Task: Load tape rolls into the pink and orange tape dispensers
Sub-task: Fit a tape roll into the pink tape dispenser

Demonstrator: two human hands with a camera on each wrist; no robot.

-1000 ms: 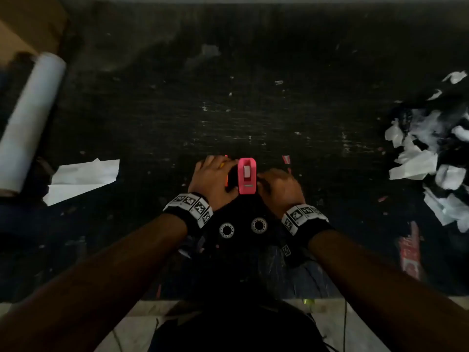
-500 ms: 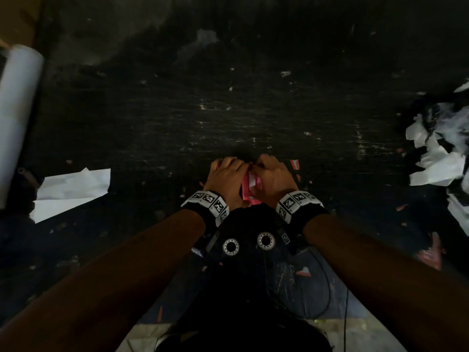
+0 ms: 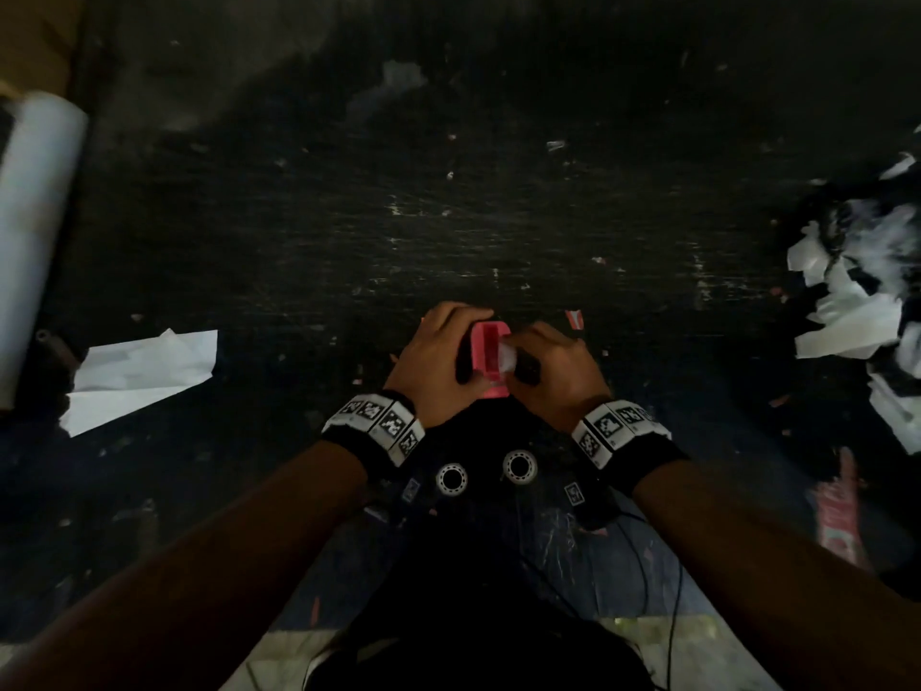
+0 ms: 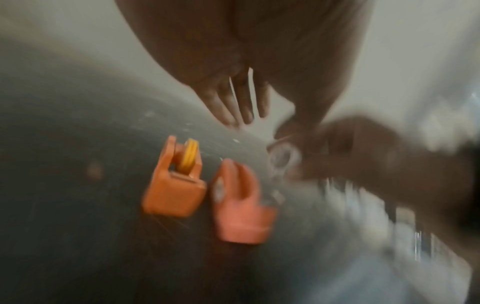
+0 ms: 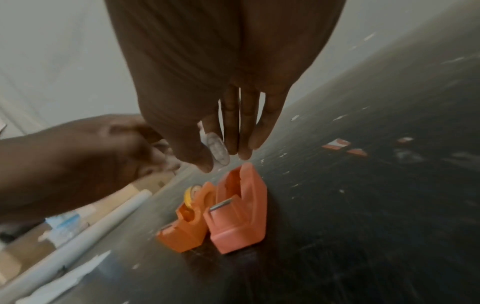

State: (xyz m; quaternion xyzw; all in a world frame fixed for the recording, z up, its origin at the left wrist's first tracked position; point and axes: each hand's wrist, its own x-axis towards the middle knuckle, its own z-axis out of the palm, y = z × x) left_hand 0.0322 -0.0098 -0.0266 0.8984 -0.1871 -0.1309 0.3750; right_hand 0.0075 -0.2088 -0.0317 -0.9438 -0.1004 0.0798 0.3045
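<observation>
The pink dispenser (image 3: 490,352) stands upright on the dark table (image 3: 498,216) between my hands; its slot is open and holds no roll. The orange dispenser (image 5: 187,224) stands touching its left side and carries a yellow roll (image 5: 189,197). My right hand (image 5: 221,152) pinches a clear tape roll (image 5: 217,151) between thumb and fingers, just above the pink dispenser (image 5: 239,211). My left hand (image 4: 236,107) hovers beside them with three fingers straight. Its thumb reaches toward the clear roll (image 4: 283,158); blur hides whether it touches.
A long white paper roll (image 3: 35,231) lies at the far left, with a white sheet (image 3: 144,376) beside it. Torn white paper (image 3: 857,301) is piled at the right. Red scraps (image 3: 573,319) and a red packet (image 3: 842,511) lie nearby.
Both hands had closed over the pink dispenser half a second ago; now they have parted, showing its slot, and the right hand holds the clear roll just above it.
</observation>
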